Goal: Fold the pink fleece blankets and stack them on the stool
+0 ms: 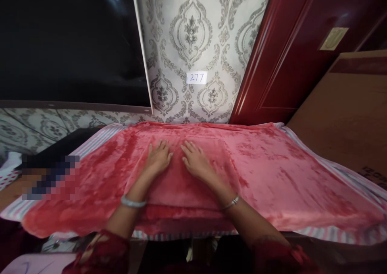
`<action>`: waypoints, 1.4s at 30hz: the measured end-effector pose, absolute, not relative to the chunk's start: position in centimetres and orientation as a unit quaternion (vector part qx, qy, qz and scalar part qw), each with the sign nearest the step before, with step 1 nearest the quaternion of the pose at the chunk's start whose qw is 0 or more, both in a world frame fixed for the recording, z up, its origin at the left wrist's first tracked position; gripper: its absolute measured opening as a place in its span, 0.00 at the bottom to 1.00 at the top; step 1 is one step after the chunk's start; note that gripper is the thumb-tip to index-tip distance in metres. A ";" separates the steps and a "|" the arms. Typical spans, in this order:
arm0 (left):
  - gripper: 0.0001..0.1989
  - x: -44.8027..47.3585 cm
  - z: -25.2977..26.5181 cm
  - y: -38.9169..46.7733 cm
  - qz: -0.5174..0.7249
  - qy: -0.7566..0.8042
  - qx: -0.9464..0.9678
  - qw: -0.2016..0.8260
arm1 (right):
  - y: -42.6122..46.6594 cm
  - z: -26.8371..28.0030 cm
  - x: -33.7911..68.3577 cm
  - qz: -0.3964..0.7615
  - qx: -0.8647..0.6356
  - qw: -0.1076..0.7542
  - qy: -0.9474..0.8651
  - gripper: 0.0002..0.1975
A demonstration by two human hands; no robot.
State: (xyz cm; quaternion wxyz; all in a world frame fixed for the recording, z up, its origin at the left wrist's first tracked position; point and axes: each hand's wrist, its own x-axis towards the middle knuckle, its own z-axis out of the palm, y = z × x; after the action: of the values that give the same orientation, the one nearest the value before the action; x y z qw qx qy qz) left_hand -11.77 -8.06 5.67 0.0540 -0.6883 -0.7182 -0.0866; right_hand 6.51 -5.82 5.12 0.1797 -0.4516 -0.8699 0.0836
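Resting palm down in the head view, the left hand [159, 157] and the right hand [196, 161] lie upon a pink plush cloth [184, 189]. Both hands are apart from each other, with fingers a little spread, and neither seems to pinch anything. The cloth makes a flat rectangle around the middle of the worktop, reaching from near its back edge to near its front edge. Under the cloth is a red plush blanket [281, 173], which covers the worktop; striped fabric [101, 141] shows along the left edge. Whether the cloth has several layers, I cannot tell.

In my judgement, the step in hand is the smoothing of this cloth, and its surface looks almost even. I think the next move calls for flat palms and light, equal pressure towards the cloth's borders, because plush on plush could drag the blanket into wrinkles.
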 end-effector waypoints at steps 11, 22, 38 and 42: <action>0.28 -11.3 1.6 -3.9 -0.068 -0.719 -0.690 0.041 | -1.5 0.7 6.2 0.067 -0.488 0.110 -0.863 0.29; 0.29 -11.5 1.6 -3.5 -0.071 -0.722 -0.688 0.034 | 0.5 0.4 13.5 0.049 -0.671 0.070 -0.737 0.32; 0.29 -8.5 4.8 -0.8 -0.078 -0.657 -0.750 -0.018 | 1.8 4.3 8.7 0.026 -0.559 0.110 -0.822 0.27; 0.27 -7.7 3.7 0.4 -0.068 -0.652 -0.755 0.000 | 2.8 2.9 7.9 0.036 -0.538 0.108 -0.836 0.26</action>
State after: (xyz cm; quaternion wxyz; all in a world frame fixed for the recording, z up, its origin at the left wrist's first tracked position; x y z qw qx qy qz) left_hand -7.69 0.42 3.67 0.0005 -0.7548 -0.6524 -0.0682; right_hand 7.91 2.78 2.93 0.1076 -0.5375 -0.8356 0.0365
